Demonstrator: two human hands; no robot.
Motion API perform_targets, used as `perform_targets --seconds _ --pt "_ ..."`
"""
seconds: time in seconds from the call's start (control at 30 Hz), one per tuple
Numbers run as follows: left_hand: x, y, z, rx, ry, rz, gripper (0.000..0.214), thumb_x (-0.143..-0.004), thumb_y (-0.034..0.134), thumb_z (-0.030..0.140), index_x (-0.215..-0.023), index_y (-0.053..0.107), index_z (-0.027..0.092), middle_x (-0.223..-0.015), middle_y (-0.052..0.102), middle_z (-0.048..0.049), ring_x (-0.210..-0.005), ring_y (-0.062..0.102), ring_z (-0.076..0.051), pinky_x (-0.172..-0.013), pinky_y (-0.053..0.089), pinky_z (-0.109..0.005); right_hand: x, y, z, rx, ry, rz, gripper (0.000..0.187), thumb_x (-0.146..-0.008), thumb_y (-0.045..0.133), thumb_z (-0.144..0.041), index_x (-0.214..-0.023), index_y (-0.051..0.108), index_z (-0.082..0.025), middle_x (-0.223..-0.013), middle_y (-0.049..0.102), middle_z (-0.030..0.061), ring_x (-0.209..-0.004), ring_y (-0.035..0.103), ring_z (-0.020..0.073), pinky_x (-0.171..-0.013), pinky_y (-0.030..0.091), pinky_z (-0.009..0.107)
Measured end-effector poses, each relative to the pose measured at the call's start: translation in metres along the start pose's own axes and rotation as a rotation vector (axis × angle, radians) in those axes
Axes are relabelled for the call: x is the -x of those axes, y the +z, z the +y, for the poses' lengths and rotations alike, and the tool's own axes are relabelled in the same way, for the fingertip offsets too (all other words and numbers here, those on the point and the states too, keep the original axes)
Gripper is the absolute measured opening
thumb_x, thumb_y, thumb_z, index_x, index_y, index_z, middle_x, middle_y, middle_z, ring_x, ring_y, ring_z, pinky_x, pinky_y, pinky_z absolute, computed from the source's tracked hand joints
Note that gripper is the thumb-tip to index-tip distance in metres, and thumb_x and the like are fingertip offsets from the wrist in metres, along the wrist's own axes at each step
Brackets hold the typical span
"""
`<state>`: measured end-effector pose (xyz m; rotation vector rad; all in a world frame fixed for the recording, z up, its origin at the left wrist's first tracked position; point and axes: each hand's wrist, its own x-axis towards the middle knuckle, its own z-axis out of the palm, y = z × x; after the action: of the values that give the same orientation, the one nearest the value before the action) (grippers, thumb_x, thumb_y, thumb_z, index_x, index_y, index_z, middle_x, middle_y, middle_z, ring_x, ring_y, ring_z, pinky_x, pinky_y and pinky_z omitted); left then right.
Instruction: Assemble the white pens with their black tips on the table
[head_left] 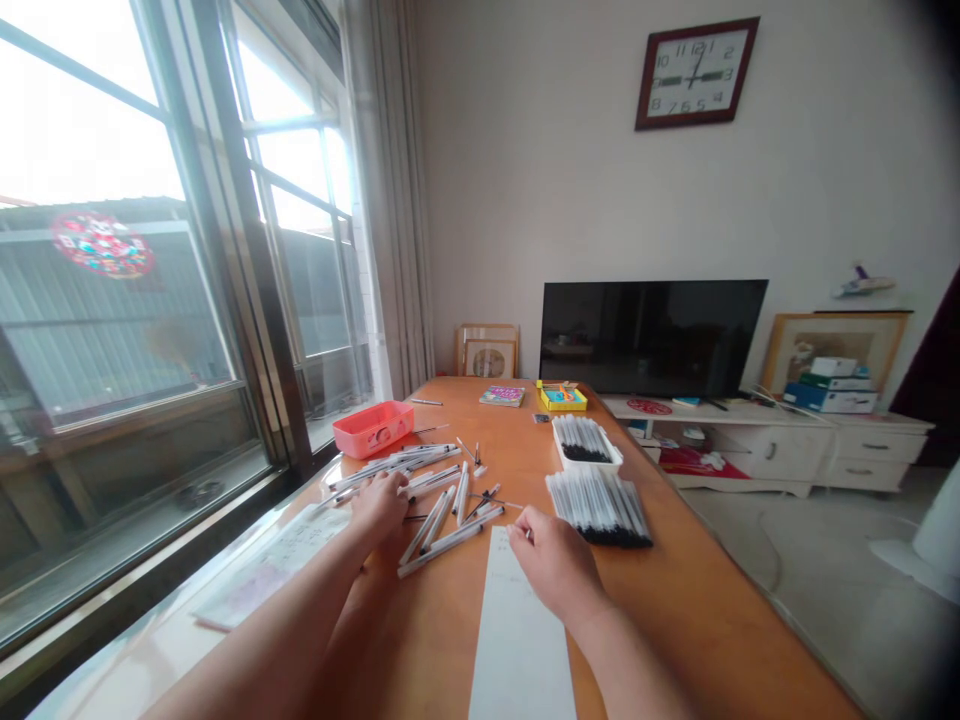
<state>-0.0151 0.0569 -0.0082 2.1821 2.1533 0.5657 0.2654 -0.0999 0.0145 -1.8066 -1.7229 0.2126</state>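
My left hand [381,502] is over a loose pile of clear-barrelled pens [424,457], its fingers slightly apart and touching the pens; the fingertips are partly hidden. My right hand [555,560] is closed, thumb against the fingers, above the top end of a long white paper strip [517,640]. A thin pen refill [504,502] sticks out leftward from its fingers. Between the hands lie several loose white pen barrels [452,541] and dark refills or small parts [480,503]. Right of my right hand, a neat row of black-ended pens [600,508] lies flat.
A white tray [616,462] of pens stands behind the row. A pink box [373,428] sits at the left by the window. Farther back are a booklet [502,396] and a yellow box [563,400]. Printed paper [274,570] lies at the left table edge.
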Motion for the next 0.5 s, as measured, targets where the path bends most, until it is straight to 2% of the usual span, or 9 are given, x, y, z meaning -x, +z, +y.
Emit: perform_targets --seconds 0.3,0.5 --pt "0.030 -0.006 0.018 0.068 0.160 -0.064 0.029 -0.086 0.054 0.027 -0.109 0.070 0.023 -0.118 0.066 -0.0107 -0.109 0.059 -0.027 -0.093 0.042 -0.036 0.000 0.001 0.001 0.009 -0.005 -0.004 0.022 -0.094 0.054 -0.034 -0.077 0.061 -0.022 -0.069 0.067 0.0006 -0.063 0.056 0.0144 -0.055 0.021 0.026" --pt "0.058 -0.025 0.037 0.182 0.277 -0.140 0.028 -0.086 0.054 0.026 -0.106 0.073 0.022 -0.112 0.069 -0.0107 -0.105 0.063 -0.026 -0.092 0.045 -0.033 0.000 0.001 0.002 0.010 -0.020 -0.017 0.023 -0.094 0.053 -0.034 -0.075 0.060 -0.023 -0.065 0.066 -0.0004 -0.062 0.057 0.0145 -0.055 0.021 0.026"
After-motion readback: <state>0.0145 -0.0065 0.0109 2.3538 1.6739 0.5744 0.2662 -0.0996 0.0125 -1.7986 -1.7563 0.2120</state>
